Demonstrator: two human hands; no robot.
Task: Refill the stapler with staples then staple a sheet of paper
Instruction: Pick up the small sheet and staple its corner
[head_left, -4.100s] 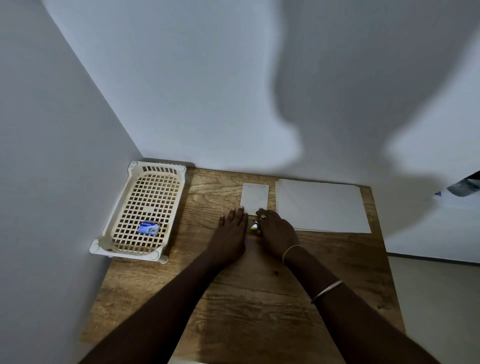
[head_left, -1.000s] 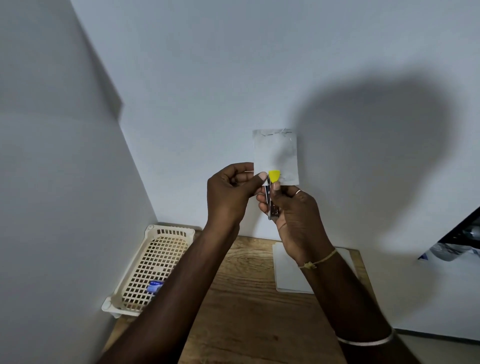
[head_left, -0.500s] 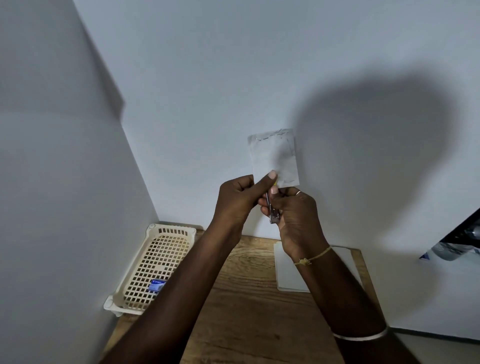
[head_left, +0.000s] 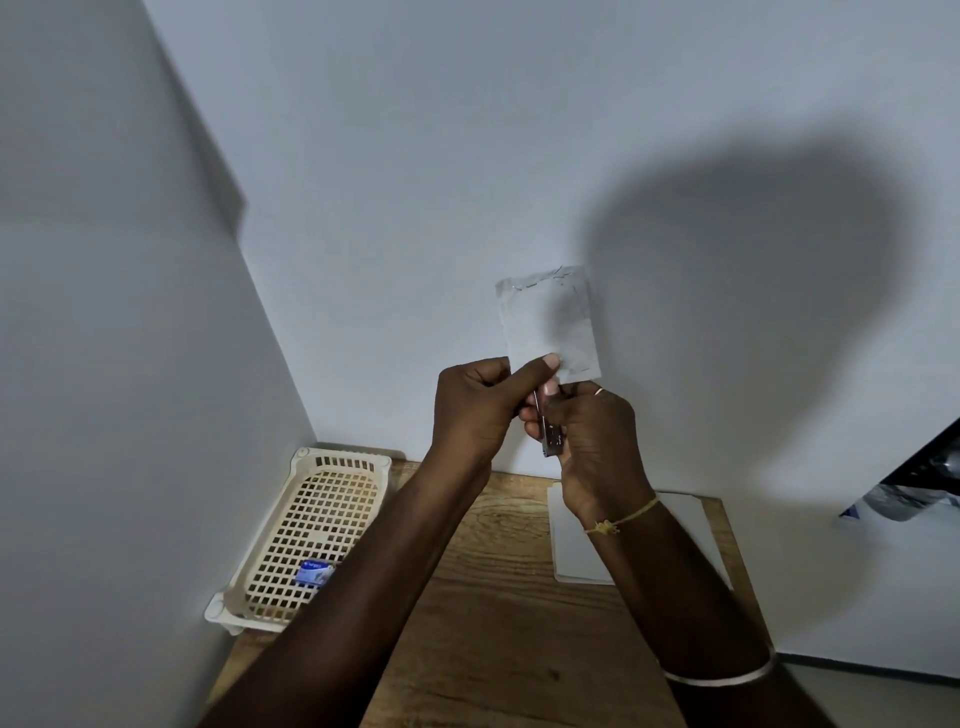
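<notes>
I hold a small folded sheet of paper (head_left: 550, 317) upright in front of the wall, with several staples along its top edge. My left hand (head_left: 480, 410) pinches the paper's lower left corner between thumb and fingers. My right hand (head_left: 592, 441) is wrapped around a small metal stapler (head_left: 549, 431), whose jaws sit at the paper's bottom edge; its yellow top is hidden by my fingers. A blue box of staples (head_left: 314, 572) lies in the cream basket (head_left: 332, 467) at the left of the wooden table (head_left: 498, 623).
A stack of white paper sheets (head_left: 571, 551) lies on the table at the back right, partly behind my right forearm. White walls close in at the left and the back. A dark object (head_left: 919, 493) juts in at the right edge.
Both hands rose from the table with the paper and stapler. In the last second my left thumb slid over the stapler's yellow top, and the paper tilted slightly left.
</notes>
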